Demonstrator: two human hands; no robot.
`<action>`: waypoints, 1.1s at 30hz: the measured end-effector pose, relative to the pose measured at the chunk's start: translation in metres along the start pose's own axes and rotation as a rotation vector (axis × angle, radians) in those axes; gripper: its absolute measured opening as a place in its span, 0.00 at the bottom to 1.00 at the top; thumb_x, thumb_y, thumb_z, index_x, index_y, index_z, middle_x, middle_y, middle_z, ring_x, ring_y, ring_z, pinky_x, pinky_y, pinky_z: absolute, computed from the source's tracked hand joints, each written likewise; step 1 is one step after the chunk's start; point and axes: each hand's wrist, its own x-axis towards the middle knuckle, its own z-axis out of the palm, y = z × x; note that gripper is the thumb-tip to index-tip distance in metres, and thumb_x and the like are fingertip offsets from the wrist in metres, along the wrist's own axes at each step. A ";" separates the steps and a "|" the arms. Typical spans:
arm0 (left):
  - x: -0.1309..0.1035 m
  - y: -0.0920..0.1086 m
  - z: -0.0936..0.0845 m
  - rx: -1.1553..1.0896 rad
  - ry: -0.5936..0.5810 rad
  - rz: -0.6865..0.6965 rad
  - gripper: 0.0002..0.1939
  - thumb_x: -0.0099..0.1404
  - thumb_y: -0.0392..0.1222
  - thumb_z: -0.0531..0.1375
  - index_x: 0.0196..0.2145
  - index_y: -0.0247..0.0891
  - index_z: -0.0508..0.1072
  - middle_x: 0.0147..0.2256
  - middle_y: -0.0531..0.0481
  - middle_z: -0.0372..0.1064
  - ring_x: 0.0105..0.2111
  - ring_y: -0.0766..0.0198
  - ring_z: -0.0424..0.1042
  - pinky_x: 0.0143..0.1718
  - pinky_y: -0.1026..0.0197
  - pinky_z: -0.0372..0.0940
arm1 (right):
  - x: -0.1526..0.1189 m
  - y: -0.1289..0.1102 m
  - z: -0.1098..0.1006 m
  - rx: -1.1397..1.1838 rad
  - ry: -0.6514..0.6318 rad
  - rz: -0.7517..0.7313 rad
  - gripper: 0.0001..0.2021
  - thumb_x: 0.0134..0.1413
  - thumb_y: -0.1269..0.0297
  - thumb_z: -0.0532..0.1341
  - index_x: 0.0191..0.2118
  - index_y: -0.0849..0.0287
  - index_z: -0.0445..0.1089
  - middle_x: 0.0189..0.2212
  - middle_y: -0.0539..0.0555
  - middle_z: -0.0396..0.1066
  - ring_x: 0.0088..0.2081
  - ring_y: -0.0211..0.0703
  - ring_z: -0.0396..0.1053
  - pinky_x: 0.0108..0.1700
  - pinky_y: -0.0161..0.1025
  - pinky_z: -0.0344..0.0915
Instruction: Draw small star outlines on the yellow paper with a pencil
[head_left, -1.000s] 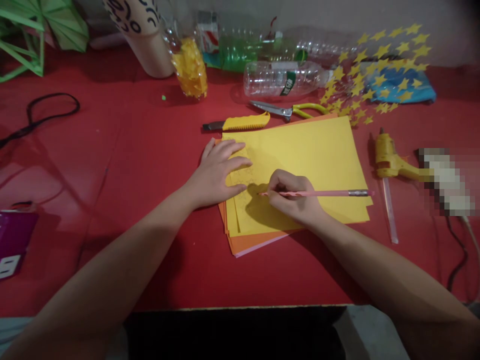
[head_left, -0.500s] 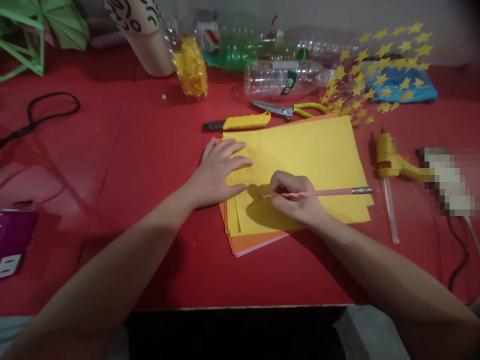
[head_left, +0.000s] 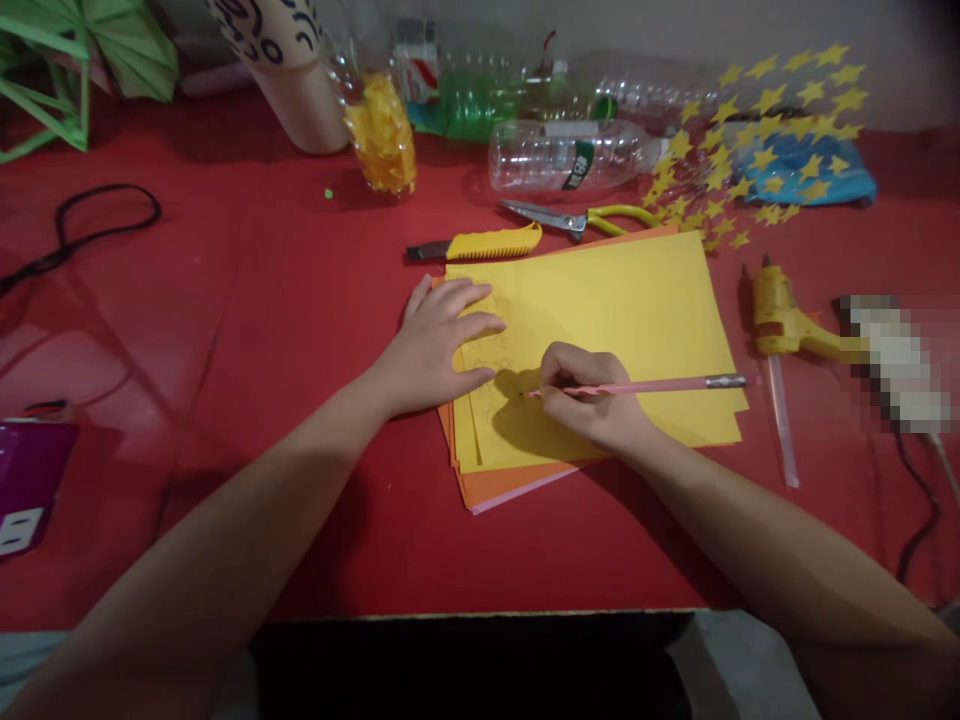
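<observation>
A stack of yellow paper lies over orange sheets on the red table. My left hand rests with fingers spread on the paper's left edge, holding nothing. Faint pencil-drawn stars show beside its fingertips. My right hand is closed around a pink pencil, its tip at the yellow sheet just right of my left hand. Above the paper lie a yellow cutter knife and scissors with yellow handles.
Yellow paper stars, a clear plastic bottle, a bottle of yellow pieces and a tumbler stand or lie at the back. A yellow glue gun is at the right, a purple object at the left.
</observation>
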 end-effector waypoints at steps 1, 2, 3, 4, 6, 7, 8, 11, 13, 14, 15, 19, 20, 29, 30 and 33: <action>0.000 0.000 0.000 -0.002 -0.003 -0.002 0.23 0.59 0.52 0.64 0.51 0.44 0.73 0.64 0.44 0.57 0.66 0.43 0.49 0.68 0.35 0.34 | 0.000 0.000 0.000 -0.001 -0.001 0.005 0.07 0.43 0.72 0.55 0.22 0.55 0.55 0.16 0.43 0.54 0.19 0.31 0.50 0.21 0.33 0.47; 0.000 0.000 0.000 -0.004 -0.007 -0.004 0.23 0.59 0.51 0.64 0.51 0.43 0.73 0.64 0.43 0.56 0.66 0.43 0.49 0.68 0.35 0.34 | 0.000 0.000 0.000 -0.004 0.001 0.006 0.07 0.43 0.72 0.55 0.22 0.55 0.55 0.16 0.43 0.54 0.19 0.31 0.50 0.21 0.32 0.47; 0.000 0.000 0.000 -0.003 -0.009 -0.006 0.24 0.59 0.51 0.64 0.52 0.42 0.73 0.64 0.42 0.56 0.66 0.43 0.49 0.68 0.35 0.34 | 0.000 -0.001 0.000 -0.007 0.003 0.003 0.06 0.43 0.72 0.54 0.22 0.55 0.55 0.16 0.43 0.54 0.19 0.30 0.50 0.21 0.32 0.47; 0.000 0.000 0.000 -0.001 -0.008 -0.006 0.24 0.59 0.51 0.64 0.52 0.42 0.73 0.64 0.42 0.56 0.66 0.43 0.49 0.68 0.35 0.34 | 0.000 -0.001 -0.001 -0.010 0.004 -0.002 0.06 0.43 0.71 0.54 0.22 0.55 0.55 0.16 0.43 0.55 0.18 0.30 0.50 0.21 0.32 0.47; 0.000 -0.001 0.000 0.009 -0.002 0.001 0.24 0.59 0.52 0.64 0.52 0.43 0.73 0.64 0.43 0.57 0.66 0.43 0.49 0.67 0.35 0.34 | 0.000 -0.001 -0.001 -0.017 0.004 -0.007 0.06 0.42 0.71 0.54 0.22 0.55 0.56 0.16 0.43 0.55 0.18 0.30 0.50 0.21 0.32 0.47; 0.000 -0.001 0.000 0.014 0.000 0.005 0.23 0.59 0.52 0.64 0.51 0.44 0.73 0.64 0.44 0.57 0.66 0.43 0.50 0.67 0.35 0.35 | 0.000 -0.001 -0.001 -0.019 0.005 -0.010 0.06 0.42 0.71 0.54 0.22 0.55 0.56 0.16 0.43 0.55 0.18 0.30 0.50 0.20 0.32 0.47; 0.000 -0.001 0.000 0.018 0.002 0.009 0.23 0.59 0.53 0.64 0.51 0.44 0.73 0.64 0.44 0.57 0.66 0.43 0.50 0.67 0.35 0.35 | 0.000 -0.001 -0.001 -0.019 0.005 -0.011 0.06 0.42 0.71 0.54 0.22 0.56 0.56 0.16 0.43 0.55 0.18 0.30 0.50 0.20 0.32 0.47; 0.000 -0.001 0.000 0.023 -0.002 0.008 0.24 0.60 0.53 0.64 0.52 0.44 0.73 0.64 0.44 0.57 0.66 0.44 0.50 0.67 0.35 0.35 | 0.000 0.000 0.000 -0.010 0.007 -0.011 0.06 0.42 0.71 0.54 0.22 0.56 0.56 0.16 0.42 0.54 0.18 0.30 0.49 0.20 0.31 0.46; 0.000 0.000 0.000 0.023 -0.007 0.003 0.24 0.60 0.52 0.64 0.52 0.43 0.73 0.65 0.43 0.56 0.66 0.44 0.50 0.67 0.35 0.35 | 0.000 0.001 0.001 -0.001 0.003 -0.009 0.05 0.42 0.71 0.54 0.22 0.55 0.56 0.16 0.42 0.54 0.18 0.29 0.49 0.19 0.31 0.46; 0.000 0.000 0.000 0.022 -0.007 0.002 0.24 0.60 0.52 0.64 0.52 0.43 0.73 0.64 0.43 0.56 0.66 0.44 0.49 0.67 0.35 0.35 | 0.000 0.002 0.002 0.000 0.002 -0.007 0.06 0.42 0.72 0.54 0.22 0.55 0.56 0.16 0.42 0.54 0.18 0.29 0.49 0.20 0.31 0.46; 0.000 0.000 0.000 0.020 -0.007 0.001 0.24 0.59 0.52 0.64 0.52 0.43 0.73 0.64 0.43 0.56 0.66 0.44 0.49 0.67 0.35 0.35 | 0.000 0.003 0.002 0.000 0.000 -0.008 0.06 0.43 0.72 0.54 0.22 0.55 0.56 0.16 0.42 0.54 0.18 0.30 0.49 0.20 0.31 0.46; 0.001 0.000 0.000 0.015 -0.008 0.002 0.23 0.60 0.52 0.63 0.52 0.43 0.73 0.65 0.43 0.56 0.66 0.44 0.49 0.67 0.35 0.35 | 0.000 0.004 0.003 -0.027 -0.004 0.013 0.05 0.43 0.71 0.54 0.23 0.56 0.57 0.16 0.42 0.54 0.19 0.30 0.49 0.20 0.31 0.46; 0.001 0.000 0.000 0.016 -0.009 0.003 0.23 0.60 0.52 0.63 0.52 0.43 0.73 0.65 0.43 0.56 0.66 0.44 0.49 0.68 0.35 0.35 | -0.001 0.003 0.003 -0.035 -0.008 0.023 0.05 0.43 0.71 0.54 0.23 0.56 0.57 0.16 0.42 0.54 0.19 0.30 0.49 0.21 0.31 0.46; 0.001 -0.001 0.001 0.023 0.017 0.007 0.22 0.59 0.52 0.63 0.51 0.44 0.74 0.64 0.45 0.57 0.66 0.44 0.50 0.67 0.35 0.36 | -0.001 0.002 0.003 -0.031 -0.038 0.008 0.05 0.48 0.70 0.56 0.24 0.57 0.59 0.17 0.43 0.57 0.19 0.30 0.52 0.22 0.31 0.49; 0.001 -0.001 0.001 0.022 0.016 0.007 0.23 0.59 0.52 0.63 0.51 0.44 0.74 0.64 0.44 0.57 0.66 0.44 0.50 0.67 0.35 0.36 | -0.001 0.002 0.003 -0.026 -0.037 0.003 0.05 0.48 0.70 0.56 0.24 0.57 0.60 0.17 0.43 0.57 0.19 0.29 0.52 0.22 0.31 0.49; 0.001 0.000 0.002 0.025 0.009 0.004 0.23 0.59 0.50 0.64 0.52 0.41 0.74 0.64 0.42 0.57 0.66 0.43 0.50 0.67 0.35 0.35 | -0.001 0.002 0.003 -0.014 -0.046 0.005 0.05 0.49 0.69 0.57 0.25 0.57 0.61 0.17 0.42 0.57 0.19 0.29 0.51 0.22 0.32 0.50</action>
